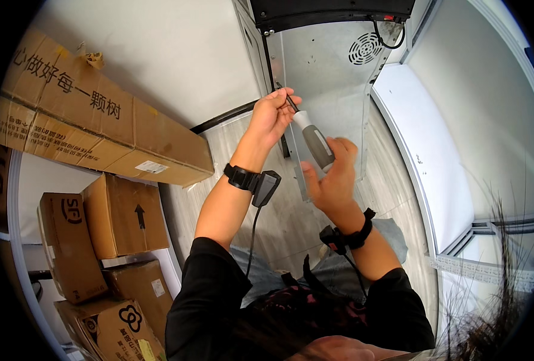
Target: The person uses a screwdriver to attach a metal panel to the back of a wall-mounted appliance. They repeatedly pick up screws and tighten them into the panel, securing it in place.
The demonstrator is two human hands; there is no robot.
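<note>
A screwdriver (315,140) with a grey and white handle slants up and left toward the left edge of a grey metal cabinet (322,72). My right hand (335,183) grips the butt of the handle between thumb and fingers. Higher up, my left hand (270,115) pinches the dark shaft, its fingertips close to the cabinet's edge. The tip lies by that edge, and I cannot make out what it meets there. Each wrist wears a black strap with a small cabled device.
A long cardboard box (110,114) lies on the left, above several smaller cartons (131,219) on shelving. A black top unit (333,12) with a cable sits on the cabinet. White panels (417,138) stand at right, over a wood-look floor (282,204).
</note>
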